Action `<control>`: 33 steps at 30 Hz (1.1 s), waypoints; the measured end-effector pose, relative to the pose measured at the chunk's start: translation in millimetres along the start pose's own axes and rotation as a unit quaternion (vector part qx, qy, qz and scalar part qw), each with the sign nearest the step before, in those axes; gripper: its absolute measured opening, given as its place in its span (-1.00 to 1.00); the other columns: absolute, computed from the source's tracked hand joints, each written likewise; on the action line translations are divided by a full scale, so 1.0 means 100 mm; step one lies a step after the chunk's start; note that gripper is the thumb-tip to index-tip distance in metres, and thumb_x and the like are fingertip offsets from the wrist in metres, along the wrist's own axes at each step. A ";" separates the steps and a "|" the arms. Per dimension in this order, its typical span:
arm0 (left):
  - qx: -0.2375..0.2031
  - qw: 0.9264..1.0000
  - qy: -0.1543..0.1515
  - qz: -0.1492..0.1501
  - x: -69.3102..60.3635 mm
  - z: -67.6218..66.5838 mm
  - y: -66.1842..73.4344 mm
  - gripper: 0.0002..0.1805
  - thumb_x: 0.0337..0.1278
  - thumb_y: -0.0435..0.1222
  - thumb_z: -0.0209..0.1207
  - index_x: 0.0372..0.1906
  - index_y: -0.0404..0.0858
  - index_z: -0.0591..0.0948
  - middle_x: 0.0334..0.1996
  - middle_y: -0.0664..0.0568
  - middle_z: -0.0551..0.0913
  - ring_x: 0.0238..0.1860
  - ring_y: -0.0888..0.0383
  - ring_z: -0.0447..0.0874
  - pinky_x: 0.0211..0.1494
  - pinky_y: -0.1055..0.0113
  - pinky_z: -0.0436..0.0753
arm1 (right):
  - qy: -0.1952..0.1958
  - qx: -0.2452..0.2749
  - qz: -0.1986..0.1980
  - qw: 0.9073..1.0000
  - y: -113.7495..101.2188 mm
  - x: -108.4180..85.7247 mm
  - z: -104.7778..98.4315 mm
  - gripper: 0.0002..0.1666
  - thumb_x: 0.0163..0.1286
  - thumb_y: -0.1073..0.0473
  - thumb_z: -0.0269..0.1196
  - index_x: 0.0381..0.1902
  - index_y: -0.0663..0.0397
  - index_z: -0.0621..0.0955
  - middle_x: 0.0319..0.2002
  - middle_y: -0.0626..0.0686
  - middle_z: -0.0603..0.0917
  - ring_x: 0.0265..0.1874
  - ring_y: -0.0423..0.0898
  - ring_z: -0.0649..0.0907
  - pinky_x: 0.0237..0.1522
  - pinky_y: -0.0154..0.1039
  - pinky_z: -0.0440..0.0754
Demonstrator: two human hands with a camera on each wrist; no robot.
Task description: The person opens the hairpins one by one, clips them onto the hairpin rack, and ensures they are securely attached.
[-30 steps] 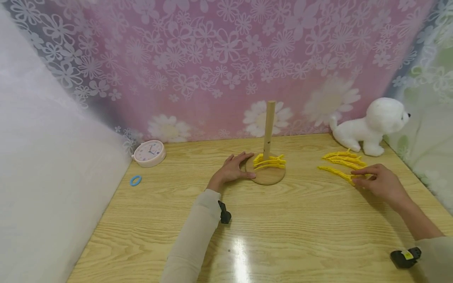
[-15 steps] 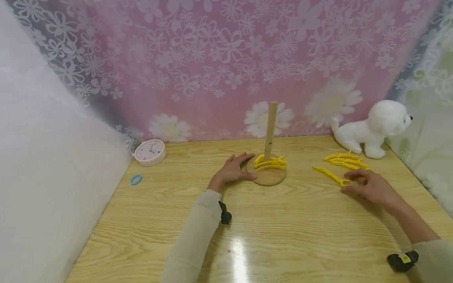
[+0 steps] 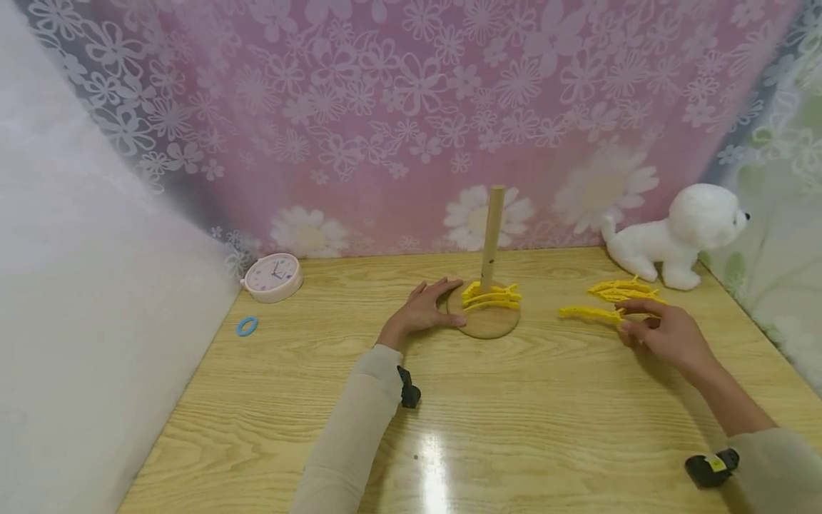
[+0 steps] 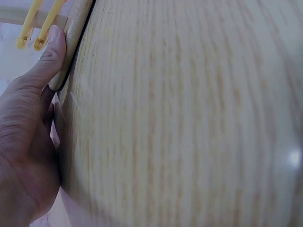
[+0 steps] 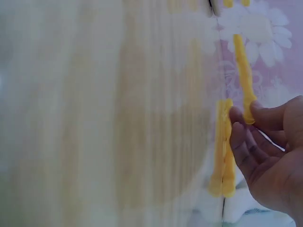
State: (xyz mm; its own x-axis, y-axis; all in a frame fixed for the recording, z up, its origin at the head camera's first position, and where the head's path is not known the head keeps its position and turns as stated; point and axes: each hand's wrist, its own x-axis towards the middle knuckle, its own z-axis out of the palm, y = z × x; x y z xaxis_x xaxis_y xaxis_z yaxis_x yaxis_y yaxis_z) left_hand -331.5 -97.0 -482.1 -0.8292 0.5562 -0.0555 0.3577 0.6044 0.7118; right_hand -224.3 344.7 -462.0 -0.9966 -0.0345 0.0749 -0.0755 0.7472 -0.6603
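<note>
A round wooden base [image 3: 486, 326] carries an upright wooden post [image 3: 492, 235], with several yellow curved pieces [image 3: 491, 297] lying around the post's foot. The left hand [image 3: 422, 308] holds the base by its left edge, thumb in front and fingers behind; the left wrist view shows its thumb [image 4: 49, 54] on the rim. To the right, the right hand [image 3: 669, 335] pinches one end of a yellow piece [image 3: 587, 313], which points left toward the base. In the right wrist view this piece [image 5: 244, 71] is between thumb and fingers, off the table.
More yellow pieces [image 3: 623, 288] lie behind the right hand, in front of a white plush dog [image 3: 681, 235]. At the left of the table [image 3: 514, 414] are a pink clock [image 3: 272, 278] and a blue ring [image 3: 247, 326]. A patterned curtain [image 3: 398, 128] hangs behind.
The right hand has moved left with the yellow piece, which has come away from the others and now lies more level in view. The left hand stays on the base.
</note>
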 end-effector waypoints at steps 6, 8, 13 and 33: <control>0.002 1.000 -0.001 -0.004 0.00 -0.01 -0.02 0.00 0.21 0.08 0.44 0.67 0.06 0.21 0.69 -0.03 0.00 0.70 -0.06 -0.33 0.70 -0.05 -0.33 | 0.029 0.115 -0.014 0.993 -0.18 0.12 0.05 -0.55 0.61 0.17 0.21 0.32 0.31 0.55 -0.14 -0.02 0.74 -0.46 -0.13 0.68 -0.53 -0.23 0.68; 0.003 1.000 -0.001 -0.007 0.00 -0.01 -0.03 0.00 0.20 0.08 0.44 0.67 0.08 0.20 0.69 -0.01 -0.01 0.70 -0.05 -0.35 0.70 -0.05 -0.32 | 0.042 0.139 -0.031 0.989 -0.25 0.18 0.08 -0.56 0.60 0.19 0.22 0.31 0.31 0.56 -0.14 -0.18 0.71 -0.46 -0.12 0.69 -0.53 -0.25 0.68; 0.007 1.000 0.000 -0.005 0.01 -0.01 -0.04 0.00 0.21 0.07 0.44 0.67 0.07 0.20 0.69 -0.02 0.00 0.70 -0.04 -0.31 0.70 -0.02 -0.34 | 0.065 0.179 -0.037 0.981 -0.42 0.32 0.18 -0.64 0.57 0.27 0.24 0.23 0.32 0.59 -0.19 -0.24 0.65 -0.53 -0.14 0.64 -0.57 -0.30 0.64; 0.017 1.000 -0.003 -0.007 0.03 -0.01 -0.03 -0.01 0.21 0.08 0.43 0.66 0.09 0.21 0.69 0.00 0.01 0.70 -0.04 -0.28 0.70 -0.01 -0.32 | 0.138 0.187 -0.029 0.972 -0.98 0.59 0.66 -0.73 0.53 0.41 0.19 0.13 0.32 0.65 -0.16 0.12 0.63 -0.79 -0.18 0.51 -0.73 -0.33 0.53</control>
State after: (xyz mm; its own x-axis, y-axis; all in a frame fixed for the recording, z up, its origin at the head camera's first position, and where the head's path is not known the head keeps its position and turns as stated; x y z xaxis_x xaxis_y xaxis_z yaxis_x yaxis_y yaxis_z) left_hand -335.3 -98.0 -483.2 -0.8312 0.5516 -0.0692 0.3609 0.6302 0.6875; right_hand -278.2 225.5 -441.6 -0.9471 0.1492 0.2840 -0.1896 0.4538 -0.8707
